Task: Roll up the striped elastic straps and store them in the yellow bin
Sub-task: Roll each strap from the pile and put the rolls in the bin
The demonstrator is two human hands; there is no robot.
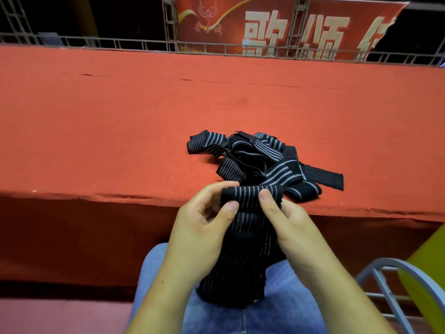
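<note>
Looking down through the head view, both hands meet just in front of the body, at the near edge of the red surface (120, 128). The left hand (202, 220) and the right hand (289, 222) each pinch the upper end of one striped strap (243, 237). Each thumb presses on the front face and the other fingers are curled behind the cloth, so both hands are closed on it and neither is free.

The long axis of this strap runs from 12 o'clock to 6 o'clock. Its top sits between the two thumbs and the rest hangs down onto the lap (277, 309). The top edge seems to be folded over towards the person, which I judge to be the start of a roll. The rolling should therefore travel down the strap towards 6 o'clock, with both hands equally near.

The pile of other straps (260, 160) lies on the surface at about 12 to 1 o'clock from the hands, just beyond them. I cannot tell if the held strap is tangled with it.

At 4 o'clock, beside a grey chair frame (385, 268), a yellow-green shape (426, 273) shows at the picture's edge. It may be the bin, and the right hand is nearer to it.
</note>
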